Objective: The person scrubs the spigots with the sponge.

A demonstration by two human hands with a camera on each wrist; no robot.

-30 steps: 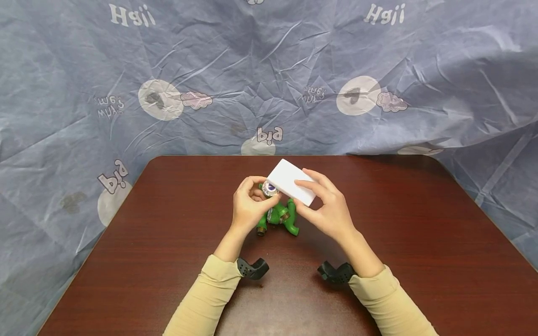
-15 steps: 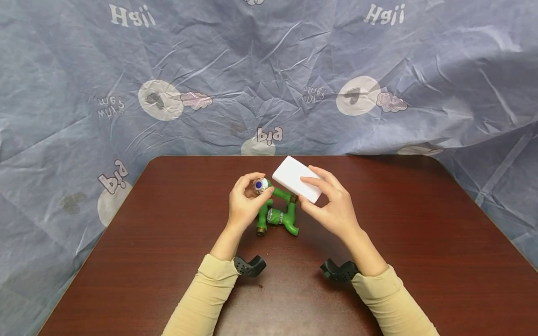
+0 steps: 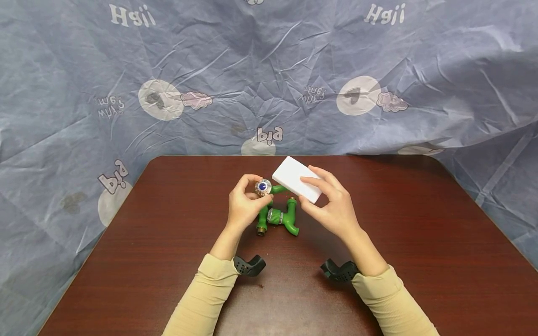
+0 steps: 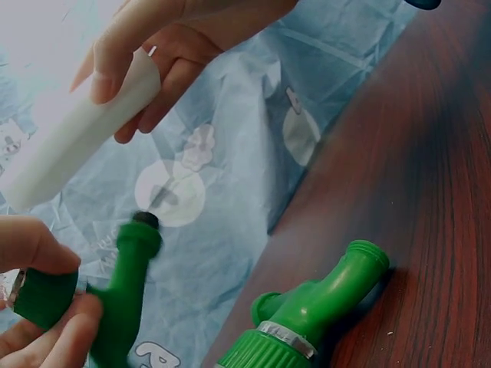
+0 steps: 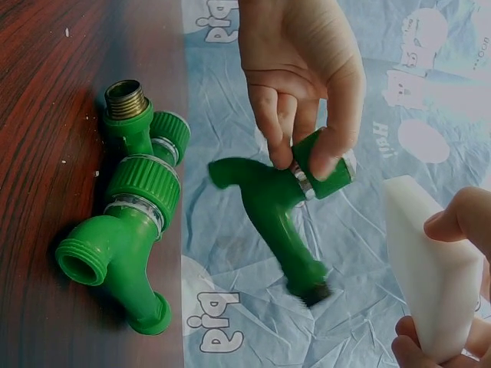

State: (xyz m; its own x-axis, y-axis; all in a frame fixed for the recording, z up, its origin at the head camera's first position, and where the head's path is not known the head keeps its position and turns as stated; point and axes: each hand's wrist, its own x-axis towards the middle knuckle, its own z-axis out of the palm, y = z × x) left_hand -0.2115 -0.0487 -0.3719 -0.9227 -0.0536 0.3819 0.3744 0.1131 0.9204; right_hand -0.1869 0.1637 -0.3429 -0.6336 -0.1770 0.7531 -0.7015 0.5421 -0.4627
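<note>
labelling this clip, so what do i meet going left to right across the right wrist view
Two lying green taps on the table → held green tap, in the grip of the left hand → white block

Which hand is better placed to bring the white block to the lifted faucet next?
The right hand, probably: it grips the white block near the lifted green faucet. The left hand is occupied, pinching that faucet by its knob.
</note>
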